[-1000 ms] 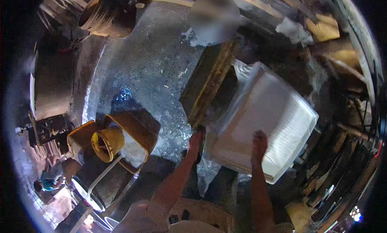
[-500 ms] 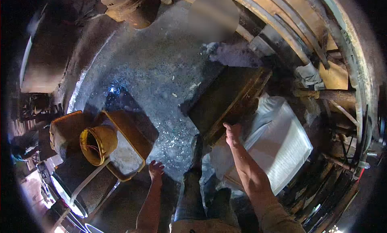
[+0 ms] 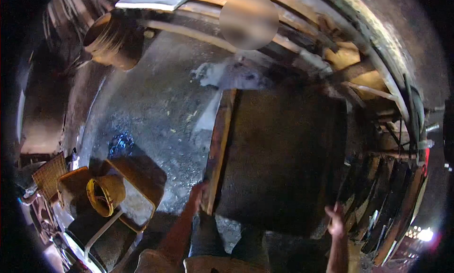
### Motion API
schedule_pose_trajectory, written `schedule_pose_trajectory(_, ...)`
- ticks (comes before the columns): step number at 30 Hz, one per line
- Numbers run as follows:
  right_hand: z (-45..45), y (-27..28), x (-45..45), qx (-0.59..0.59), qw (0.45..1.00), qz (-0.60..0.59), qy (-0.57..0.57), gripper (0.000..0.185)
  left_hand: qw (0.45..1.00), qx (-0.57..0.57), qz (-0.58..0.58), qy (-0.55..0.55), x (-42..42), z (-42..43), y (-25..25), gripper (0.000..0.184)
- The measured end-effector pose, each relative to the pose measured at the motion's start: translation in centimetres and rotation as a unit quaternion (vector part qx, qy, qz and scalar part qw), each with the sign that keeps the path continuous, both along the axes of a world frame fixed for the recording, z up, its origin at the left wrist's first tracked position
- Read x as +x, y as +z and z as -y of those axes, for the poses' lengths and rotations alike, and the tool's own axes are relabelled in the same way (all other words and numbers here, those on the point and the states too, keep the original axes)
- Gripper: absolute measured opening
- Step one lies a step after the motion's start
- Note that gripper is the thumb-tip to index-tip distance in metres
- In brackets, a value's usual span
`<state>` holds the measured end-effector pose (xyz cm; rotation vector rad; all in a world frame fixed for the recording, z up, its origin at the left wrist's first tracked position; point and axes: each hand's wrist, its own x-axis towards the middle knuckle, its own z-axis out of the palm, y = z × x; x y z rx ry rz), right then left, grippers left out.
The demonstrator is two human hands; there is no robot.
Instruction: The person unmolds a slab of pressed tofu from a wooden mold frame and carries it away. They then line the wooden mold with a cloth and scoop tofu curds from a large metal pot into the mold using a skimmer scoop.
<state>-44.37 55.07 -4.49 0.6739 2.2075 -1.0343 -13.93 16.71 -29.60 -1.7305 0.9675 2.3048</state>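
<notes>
A large, dark wooden board (image 3: 279, 155) with a raised strip along its left side lies across the space in front of my legs. My left hand (image 3: 201, 195) grips the near end of that strip, its fingers partly lost in shadow. At the near right corner of the board is my right hand (image 3: 336, 221), thumb side up and fingers curled at the edge; part of its grip is hidden. The white, cloth-like slab is out of sight where the board now lies.
On the left stand an orange-brown bin (image 3: 137, 202) with white material inside and a yellow bucket (image 3: 106, 195). A ribbed brown container (image 3: 116, 41) is farther off. Purple-grey cloth or sacking (image 3: 231, 74) lies beyond the board. Dark planks (image 3: 388, 202) lean at right.
The board has swung from tilted to broad and flat-facing, and shifted right over the white slab. My left hand went from empty to its left edge; my right hand moved right. The view has turned.
</notes>
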Motion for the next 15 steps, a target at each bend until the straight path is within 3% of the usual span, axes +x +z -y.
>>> schedule_pose_trajectory(1, -3.6, -0.6, 2.5, -0.021, 0.999, 0.003, -0.04, 0.072, 0.945, -0.315, 0.011, -0.085, 2.2, -4.4, -5.3, 0.03)
schedule_pose_trajectory(2, -6.9, -1.2, 4.7, -0.041, 0.996, 0.008, -0.081, 0.074, 0.944, -0.309, 0.028, -0.11, -1.1, -5.1, 5.8, 0.03)
schedule_pose_trajectory(4, -2.5, 1.9, 6.4, 0.206, 0.953, 0.045, -0.217, 0.076, 0.937, -0.334, 0.065, -0.073, -1.1, -9.6, 5.1, 0.031)
schedule_pose_trajectory(6, -11.9, -4.1, 8.6, 0.209, 0.951, 0.078, -0.214, 0.074, 0.88, -0.398, 0.127, -0.227, -2.6, -12.1, 7.5, 0.033)
schedule_pose_trajectory(8, -22.7, -11.7, 11.5, 0.215, 0.948, 0.107, -0.21, 0.073, 0.856, -0.414, 0.154, -0.268, -5.2, -13.9, 8.2, 0.034)
schedule_pose_trajectory(9, -24.0, -13.0, 11.8, 0.155, 0.981, 0.067, -0.095, 0.071, 0.856, -0.425, 0.153, -0.253, -5.9, -14.5, 7.0, 0.036)
schedule_pose_trajectory(12, -22.2, -13.2, 8.5, 0.07, 0.988, 0.085, -0.107, 0.064, 0.842, -0.447, 0.16, -0.256, -8.9, -15.7, 7.6, 0.042)
schedule_pose_trajectory(13, -26.0, -19.2, 9.2, 0.12, 0.992, -0.025, 0.039, 0.06, 0.83, -0.473, 0.162, -0.249, -8.6, -15.6, 6.1, 0.043)
schedule_pose_trajectory(15, -28.2, -22.5, 8.6, 0.159, 0.961, -0.134, 0.184, 0.056, 0.813, -0.501, 0.167, -0.245, -8.4, -15.3, 4.5, 0.044)
